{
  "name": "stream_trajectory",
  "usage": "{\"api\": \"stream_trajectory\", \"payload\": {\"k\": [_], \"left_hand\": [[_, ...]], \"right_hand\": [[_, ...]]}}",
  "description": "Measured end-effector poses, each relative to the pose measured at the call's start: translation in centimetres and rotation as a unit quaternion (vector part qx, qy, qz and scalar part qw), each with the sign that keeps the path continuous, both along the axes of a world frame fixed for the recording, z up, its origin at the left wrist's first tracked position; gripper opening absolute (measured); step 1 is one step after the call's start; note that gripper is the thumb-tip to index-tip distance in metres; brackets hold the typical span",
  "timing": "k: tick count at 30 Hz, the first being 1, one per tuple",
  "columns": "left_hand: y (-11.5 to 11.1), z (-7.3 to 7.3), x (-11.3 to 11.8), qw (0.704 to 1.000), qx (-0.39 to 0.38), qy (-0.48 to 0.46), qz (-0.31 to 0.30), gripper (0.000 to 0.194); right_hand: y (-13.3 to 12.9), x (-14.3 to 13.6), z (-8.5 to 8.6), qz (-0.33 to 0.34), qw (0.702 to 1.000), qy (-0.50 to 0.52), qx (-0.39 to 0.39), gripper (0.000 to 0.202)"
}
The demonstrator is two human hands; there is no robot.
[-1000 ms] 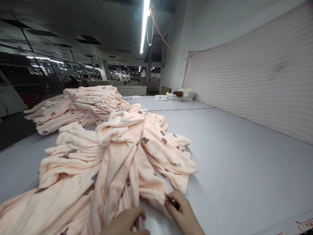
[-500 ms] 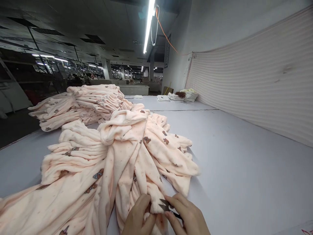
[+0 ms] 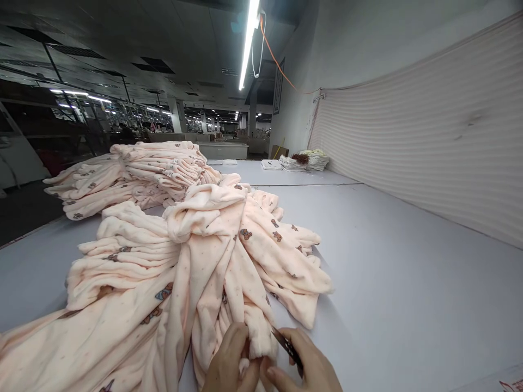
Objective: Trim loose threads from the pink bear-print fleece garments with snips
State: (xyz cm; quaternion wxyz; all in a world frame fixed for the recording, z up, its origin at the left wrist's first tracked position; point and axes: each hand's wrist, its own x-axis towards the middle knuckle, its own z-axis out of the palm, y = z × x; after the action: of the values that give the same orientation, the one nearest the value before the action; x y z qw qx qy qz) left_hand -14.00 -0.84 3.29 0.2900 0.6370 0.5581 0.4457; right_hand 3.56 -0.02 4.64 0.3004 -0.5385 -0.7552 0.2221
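Peach-pink fleece garments (image 3: 212, 272) with small bear prints lie heaped in front of me on the table. At the bottom of the heap, my left hand (image 3: 229, 359) is closed on the end of a sleeve (image 3: 261, 332), pinching it between thumb and fingers. Dark thread snips (image 3: 288, 346) rest in my right hand (image 3: 312, 362), their tips pointing up and left beside the sleeve end. The right thumb and a fingertip meet at the sleeve's lower edge, close to my left fingers. Whatever lies between those fingertips is too small to make out.
Another stack of the same garments (image 3: 163, 169) stands at the far left. Folded white and yellowish cloths (image 3: 314, 160) lie at the back by the wall. The pale table (image 3: 400, 283) stretches to the right, beneath a striped sheet (image 3: 420, 130) on the wall.
The snips have turned from lying open across the sleeve end to pointing steeply beside it. My right thumb and fingertip have moved left to the sleeve edge. My left hand keeps its hold.
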Motion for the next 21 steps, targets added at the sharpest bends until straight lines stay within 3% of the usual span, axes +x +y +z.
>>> {"api": "stream_trajectory", "payload": {"k": [3, 7, 10, 12, 14, 17, 21], "left_hand": [[0.0, 0.2, 0.0, 0.998, -0.005, -0.049, 0.036, 0.029], [1.0, 0.7, -0.4, 0.977, -0.139, -0.11, -0.118, 0.024], [1.7, 0.7, -0.6, 0.91, -0.249, -0.285, -0.17, 0.03], [1.9, 0.6, -0.6, 0.846, -0.307, -0.399, -0.176, 0.033], [2.0, 0.8, -0.5, 0.806, -0.334, -0.455, -0.179, 0.035], [2.0, 1.7, -0.5, 0.826, -0.325, -0.427, -0.175, 0.04], [2.2, 3.0, -0.5, 0.858, -0.314, -0.367, -0.174, 0.043]], "right_hand": [[0.3, -0.7, -2.1, -0.057, 0.997, 0.012, 0.057, 0.009], [1.6, -0.9, -2.5, -0.127, 0.98, 0.038, 0.149, 0.013], [2.2, -0.6, -1.4, -0.117, 0.988, 0.04, 0.089, 0.014], [2.0, -0.1, -0.6, -0.071, 0.996, 0.053, 0.021, 0.016], [1.6, 0.5, 0.1, -0.006, 0.998, 0.068, -0.005, 0.011], [0.9, 1.0, 0.7, 0.04, 0.997, 0.06, 0.023, 0.023], [0.6, 0.6, 1.1, 0.035, 0.996, 0.066, 0.041, 0.02]]}}
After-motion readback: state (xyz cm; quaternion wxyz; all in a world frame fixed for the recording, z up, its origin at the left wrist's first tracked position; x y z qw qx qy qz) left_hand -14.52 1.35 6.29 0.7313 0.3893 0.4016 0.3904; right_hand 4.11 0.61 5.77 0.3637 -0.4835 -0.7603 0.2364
